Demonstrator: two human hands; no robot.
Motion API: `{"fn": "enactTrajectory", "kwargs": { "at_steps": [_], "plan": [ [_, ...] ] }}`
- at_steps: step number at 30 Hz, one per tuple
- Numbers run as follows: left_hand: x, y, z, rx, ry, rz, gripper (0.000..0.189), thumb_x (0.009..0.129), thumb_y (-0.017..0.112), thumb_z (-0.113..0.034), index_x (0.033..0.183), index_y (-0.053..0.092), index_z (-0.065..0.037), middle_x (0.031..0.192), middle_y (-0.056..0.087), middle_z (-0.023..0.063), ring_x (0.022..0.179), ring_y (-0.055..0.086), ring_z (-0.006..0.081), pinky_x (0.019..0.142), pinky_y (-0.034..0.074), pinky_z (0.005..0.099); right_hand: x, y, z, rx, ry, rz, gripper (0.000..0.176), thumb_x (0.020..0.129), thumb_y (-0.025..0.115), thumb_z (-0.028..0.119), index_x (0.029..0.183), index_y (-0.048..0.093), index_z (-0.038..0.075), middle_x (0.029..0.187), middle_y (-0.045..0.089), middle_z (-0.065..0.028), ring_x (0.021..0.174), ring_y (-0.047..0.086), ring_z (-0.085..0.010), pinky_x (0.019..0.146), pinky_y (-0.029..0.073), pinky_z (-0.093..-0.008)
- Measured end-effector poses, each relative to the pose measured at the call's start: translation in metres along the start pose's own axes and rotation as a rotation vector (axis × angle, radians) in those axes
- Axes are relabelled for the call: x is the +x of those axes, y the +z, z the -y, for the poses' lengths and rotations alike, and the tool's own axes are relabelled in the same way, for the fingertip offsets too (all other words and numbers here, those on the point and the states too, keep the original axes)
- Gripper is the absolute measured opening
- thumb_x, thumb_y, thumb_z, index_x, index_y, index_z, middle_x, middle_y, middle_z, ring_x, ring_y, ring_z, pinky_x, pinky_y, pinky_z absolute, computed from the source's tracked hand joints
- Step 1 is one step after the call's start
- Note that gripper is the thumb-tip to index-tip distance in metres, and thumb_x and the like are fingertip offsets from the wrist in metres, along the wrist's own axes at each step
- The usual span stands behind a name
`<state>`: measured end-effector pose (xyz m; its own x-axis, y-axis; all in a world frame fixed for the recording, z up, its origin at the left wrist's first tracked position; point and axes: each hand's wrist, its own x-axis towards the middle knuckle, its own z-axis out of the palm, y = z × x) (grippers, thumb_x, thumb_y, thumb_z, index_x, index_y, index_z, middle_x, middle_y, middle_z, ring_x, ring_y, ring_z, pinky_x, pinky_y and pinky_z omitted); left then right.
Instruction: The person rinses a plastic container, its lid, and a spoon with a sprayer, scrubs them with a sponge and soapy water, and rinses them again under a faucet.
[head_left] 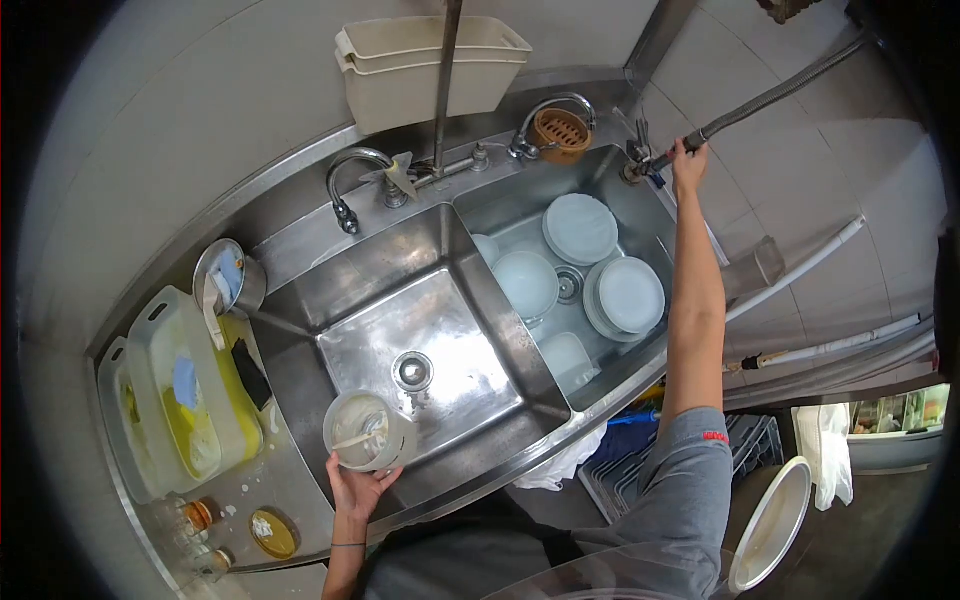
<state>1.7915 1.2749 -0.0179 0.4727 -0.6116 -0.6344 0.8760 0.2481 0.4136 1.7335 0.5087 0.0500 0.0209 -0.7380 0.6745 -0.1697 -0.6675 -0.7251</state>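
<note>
My left hand [360,488] is closed around the lower side of a translucent plastic tub [403,440], held over the near left part of the bare sink basin [470,350]. A pale flat-handled utensil [358,440] leans inside the tub, with whitish residue around it. My right arm stretches far to the right, where my right hand [688,162] grips a spray hose [715,128] near its metal fitting [642,160]. Beside that arm, the right basin [520,220] holds stacked white plates [632,295], more plates [580,228] and white bowls [525,285].
Two curved faucets [358,155] [560,98] rise behind the basins. Cream bins [430,85] stand at the back, near a brown basket [562,135]. At left are a metal pot [255,280], a tub of yellow liquid [240,430] and jars [200,515]. A white-rimmed bucket [800,500] stands lower right.
</note>
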Motion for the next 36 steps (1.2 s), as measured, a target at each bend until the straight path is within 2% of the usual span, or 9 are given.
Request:
{"fn": "enactTrajectory", "kwargs": {
  "at_steps": [2,8,17,20,23,26,29,33,36],
  "plan": [
    [0.001,-0.001,0.001,-0.031,0.000,-0.031,0.083,0.071,0.047,-0.061,0.133,0.021,-0.011,0.132,0.027,0.0169,0.114,0.038,0.0391,0.087,0.041,0.0503,-0.007,-0.002,0.016,0.178,0.083,0.075,0.018,0.077,0.059,0.004,0.090,0.047,0.002,0.071,0.052,-0.0061,0.057,0.055,-0.0139,0.050,0.046,-0.0264],
    [0.008,0.000,0.000,-0.030,-0.033,-0.034,0.083,0.071,0.047,-0.061,0.132,0.021,-0.011,0.132,0.026,0.0173,0.114,0.039,0.0394,0.087,0.041,0.0508,0.005,0.000,0.018,0.244,0.133,0.105,0.016,0.080,0.057,0.004,0.092,0.046,0.003,0.082,0.048,-0.0049,0.065,0.051,-0.0123,0.054,0.051,-0.0267],
    [0.022,0.005,-0.003,-0.022,-0.019,0.006,0.083,0.071,0.047,-0.061,0.132,0.022,-0.011,0.132,0.027,0.0174,0.114,0.039,0.0397,0.087,0.040,0.0518,0.029,0.012,0.030,0.421,0.308,-0.146,0.022,0.079,0.061,0.012,0.089,0.044,0.005,0.078,0.047,-0.0044,0.067,0.051,-0.0136,0.056,0.052,-0.0294],
    [0.022,0.010,-0.004,-0.018,-0.019,-0.021,0.083,0.071,0.047,-0.062,0.132,0.022,-0.011,0.132,0.027,0.0170,0.114,0.039,0.0394,0.086,0.042,0.0509,0.028,0.015,0.045,0.323,0.267,-0.087,0.023,0.078,0.062,0.012,0.089,0.044,0.005,0.078,0.047,-0.0038,0.068,0.051,-0.0135,0.058,0.053,-0.0310],
    [0.022,0.008,-0.002,-0.003,-0.037,-0.038,0.084,0.071,0.047,-0.062,0.132,0.022,-0.011,0.132,0.028,0.0167,0.113,0.040,0.0386,0.085,0.043,0.0497,0.028,0.017,0.056,0.355,0.182,-0.027,0.021,0.077,0.062,0.009,0.089,0.046,0.005,0.077,0.050,-0.0036,0.065,0.051,-0.0124,0.053,0.050,-0.0256],
    [0.028,0.011,-0.001,-0.001,-0.038,-0.031,0.084,0.071,0.047,-0.062,0.133,0.022,-0.011,0.132,0.028,0.0165,0.113,0.041,0.0378,0.085,0.043,0.0490,0.029,0.019,0.052,0.307,0.162,-0.024,0.020,0.077,0.062,0.007,0.088,0.046,0.005,0.076,0.050,-0.0024,0.067,0.052,-0.0110,0.051,0.048,-0.0234],
    [0.030,0.011,0.002,0.008,-0.047,-0.026,0.083,0.071,0.046,-0.062,0.132,0.023,-0.011,0.132,0.029,0.0164,0.112,0.042,0.0372,0.085,0.043,0.0485,0.030,0.021,0.051,0.225,0.113,-0.012,0.022,0.076,0.062,0.011,0.089,0.046,0.005,0.073,0.053,-0.0052,0.064,0.054,-0.0168,0.053,0.047,-0.0301],
    [0.028,0.018,0.002,0.028,-0.050,-0.013,0.081,0.072,0.046,-0.062,0.132,0.024,-0.012,0.130,0.031,0.0164,0.112,0.042,0.0368,0.085,0.043,0.0482,0.029,0.015,0.065,-0.287,-0.050,-0.001,0.026,0.074,0.062,0.020,0.089,0.046,0.005,0.072,0.056,-0.0154,0.064,0.055,-0.0353,0.065,0.041,-0.0432],
    [0.029,0.022,0.001,0.039,-0.029,-0.009,0.081,0.072,0.045,-0.062,0.132,0.025,-0.011,0.130,0.031,0.0160,0.112,0.042,0.0367,0.085,0.043,0.0484,0.015,-0.009,0.096,-0.527,-0.097,0.077,0.025,0.075,0.062,0.020,0.087,0.047,0.004,0.072,0.057,-0.0159,0.068,0.056,-0.0353,0.063,0.042,-0.0412]
  ]
}}
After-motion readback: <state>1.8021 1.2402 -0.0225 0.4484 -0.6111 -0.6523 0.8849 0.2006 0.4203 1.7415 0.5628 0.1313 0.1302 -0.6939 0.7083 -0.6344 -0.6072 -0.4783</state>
